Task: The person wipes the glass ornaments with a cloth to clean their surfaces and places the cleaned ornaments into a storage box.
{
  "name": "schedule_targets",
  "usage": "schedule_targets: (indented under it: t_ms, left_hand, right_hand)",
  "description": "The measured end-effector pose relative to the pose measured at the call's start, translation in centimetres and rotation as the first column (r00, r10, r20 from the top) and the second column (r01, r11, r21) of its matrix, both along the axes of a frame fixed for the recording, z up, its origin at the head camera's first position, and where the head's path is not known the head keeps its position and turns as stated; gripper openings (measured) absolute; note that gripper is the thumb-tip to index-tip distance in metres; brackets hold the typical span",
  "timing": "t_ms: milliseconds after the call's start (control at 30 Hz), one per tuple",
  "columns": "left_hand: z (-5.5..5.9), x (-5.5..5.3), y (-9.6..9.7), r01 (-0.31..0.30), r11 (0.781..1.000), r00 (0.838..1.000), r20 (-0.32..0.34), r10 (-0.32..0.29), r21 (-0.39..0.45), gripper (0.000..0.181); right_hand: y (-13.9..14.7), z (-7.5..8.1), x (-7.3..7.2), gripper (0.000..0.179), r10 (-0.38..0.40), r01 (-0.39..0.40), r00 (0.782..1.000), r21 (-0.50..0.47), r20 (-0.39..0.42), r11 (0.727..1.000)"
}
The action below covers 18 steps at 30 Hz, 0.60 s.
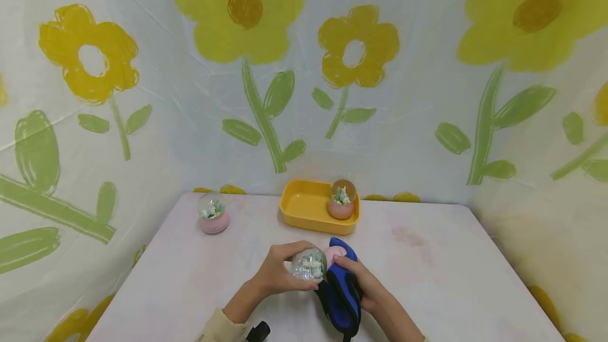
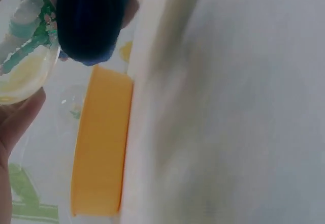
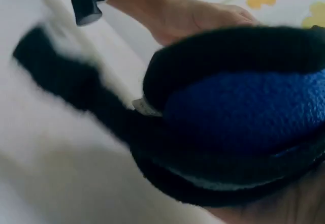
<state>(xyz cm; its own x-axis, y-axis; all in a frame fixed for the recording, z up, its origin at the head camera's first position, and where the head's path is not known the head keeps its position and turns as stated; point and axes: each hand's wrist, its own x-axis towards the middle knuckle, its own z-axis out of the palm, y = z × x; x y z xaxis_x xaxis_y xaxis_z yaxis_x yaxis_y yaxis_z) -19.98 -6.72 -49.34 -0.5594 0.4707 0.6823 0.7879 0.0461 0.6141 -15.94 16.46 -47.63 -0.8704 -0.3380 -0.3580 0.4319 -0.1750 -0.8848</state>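
Just in front of the yellow tray, my left hand (image 1: pixel 277 272) grips a snow globe (image 1: pixel 309 265) by its clear dome, thumb below and fingers above. The globe is tilted sideways, its pink base toward the right, and white and green figures show inside. My right hand (image 1: pixel 368 284) holds a soft blue-and-black fabric piece (image 1: pixel 343 292) with black edging and a dark strap (image 3: pixel 56 66). Its upper end wraps behind the pink base, with the right thumb on top. In the left wrist view the dome (image 2: pixel 25 51) sits beside the dark fabric (image 2: pixel 91 21).
A yellow tray (image 1: pixel 304 220) stands at the back middle of the table (image 1: pixel 427 278), with a second snow globe (image 1: pixel 341 199) at its right end. Another pink-based snow globe (image 1: pixel 214 214) stands at the back left. Flower-printed cloth (image 1: pixel 404 146) encloses the table.
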Motion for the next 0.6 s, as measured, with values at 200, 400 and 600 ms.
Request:
schedule_targets:
  t_ms: [200,400,600]
  left_hand:
    - [0.1,0.9,0.5,0.019,0.989,0.988,0.149,-0.041,0.146,0.063]
    - [-1.7,-0.2,0.0,-0.019,0.966,0.763,0.628,-0.153,0.259,0.048]
    - [-1.3,-0.6,-0.6,0.018,0.979,0.599,0.782,-0.172,0.202,0.051]
  right_hand:
    - [-0.7,-0.1,0.3,0.074,-0.120,0.180,0.943,0.172,-0.310,0.969]
    - [-1.2,-1.2,0.1,0.088,0.011,0.272,0.698,0.279,-0.716,0.921]
    - [-0.7,-1.9,-0.2,0.091,0.120,0.283,0.533,0.310,-0.838,0.908]
